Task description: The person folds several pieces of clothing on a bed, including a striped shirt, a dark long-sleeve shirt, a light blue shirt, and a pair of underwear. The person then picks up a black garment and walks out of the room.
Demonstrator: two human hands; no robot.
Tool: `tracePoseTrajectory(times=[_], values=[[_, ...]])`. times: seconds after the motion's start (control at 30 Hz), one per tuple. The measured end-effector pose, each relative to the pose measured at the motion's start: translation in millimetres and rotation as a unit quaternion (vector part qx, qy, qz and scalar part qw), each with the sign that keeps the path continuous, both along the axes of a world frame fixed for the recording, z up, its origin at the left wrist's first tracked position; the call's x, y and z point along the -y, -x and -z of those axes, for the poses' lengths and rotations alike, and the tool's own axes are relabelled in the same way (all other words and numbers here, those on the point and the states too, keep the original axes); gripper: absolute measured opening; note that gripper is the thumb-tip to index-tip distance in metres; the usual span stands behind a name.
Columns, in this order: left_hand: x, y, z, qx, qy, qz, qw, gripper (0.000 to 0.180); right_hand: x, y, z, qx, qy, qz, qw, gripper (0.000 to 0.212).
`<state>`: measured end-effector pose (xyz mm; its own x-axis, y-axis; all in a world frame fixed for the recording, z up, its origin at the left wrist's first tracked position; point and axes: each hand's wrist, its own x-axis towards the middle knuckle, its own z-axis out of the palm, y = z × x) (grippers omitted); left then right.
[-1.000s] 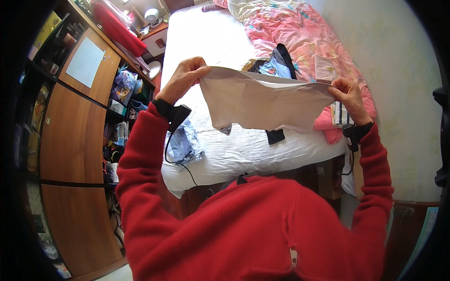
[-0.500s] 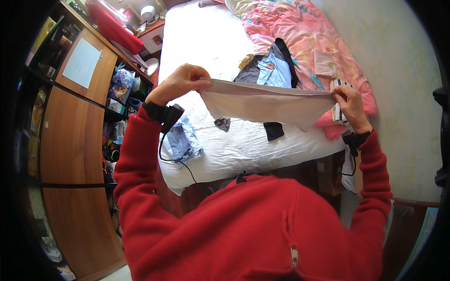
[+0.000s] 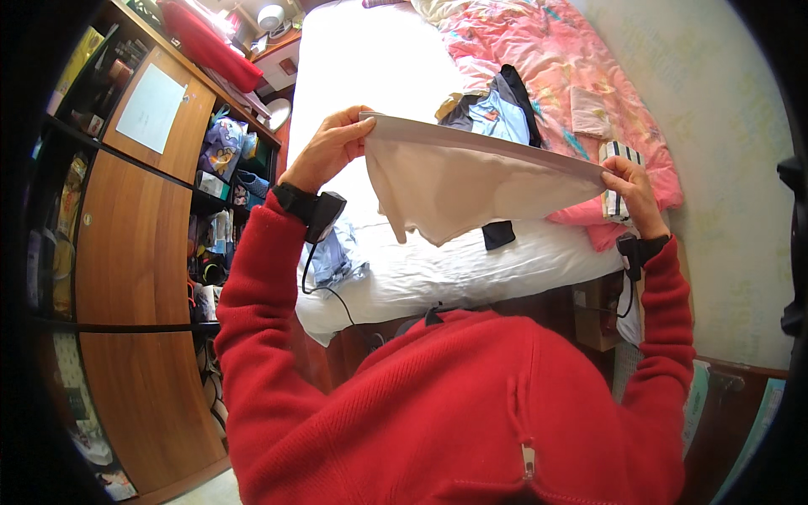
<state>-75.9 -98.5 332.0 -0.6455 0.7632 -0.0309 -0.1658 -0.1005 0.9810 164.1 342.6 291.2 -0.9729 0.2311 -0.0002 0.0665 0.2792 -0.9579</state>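
"Beige cloth [image 3: 488,181] up there: where exactly?"
"Hanging above the white bed [image 3: 438,282], top edge stretched nearly straight."
"And the grip?"
"Left hand [image 3: 331,150], closed in a pinch, has one top corner; right hand [image 3: 635,194] pinches the other."
"Anything behind?"
"Blue and dark clothes [image 3: 502,119], beside a pink quilt [image 3: 543,55]."

We log the cloth [image 3: 471,181] as thin, smooth and matt, the sheet [image 3: 446,271] as matt, finely creased fabric, the quilt [image 3: 522,50] as soft, rumpled textile. The top [image 3: 438,404] looks to us like thick, matt fleece, ribbed in places, its zip pull [image 3: 528,462] smooth and metallic with a slight shine; the left wrist module [image 3: 326,217] we take for smooth plastic. We note wood-grained doors [image 3: 135,244], smooth with a low sheen, flat matt paper [image 3: 151,109], a carton [image 3: 596,318] of dull cardboard and a mottled, matt wall [image 3: 724,168].
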Motion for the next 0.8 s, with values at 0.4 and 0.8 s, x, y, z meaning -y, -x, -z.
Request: tracePoseTrajectory(times=[0.4, 0.8], values=[[-8.0, -23.6, 3.2, -0.049, 0.032, 0.021, 0.998, 0.023, -8.8, 2.4, 41.5, -0.027, -0.035, 0.110, 0.993, 0.008], [-27.0, -22.8, 50.7, -0.020, 0.112, -0.062, 0.992, 0.025, -3.7, 2.1, 85.0, 0.070, 0.047, 0.131, 0.988, 0.009]])
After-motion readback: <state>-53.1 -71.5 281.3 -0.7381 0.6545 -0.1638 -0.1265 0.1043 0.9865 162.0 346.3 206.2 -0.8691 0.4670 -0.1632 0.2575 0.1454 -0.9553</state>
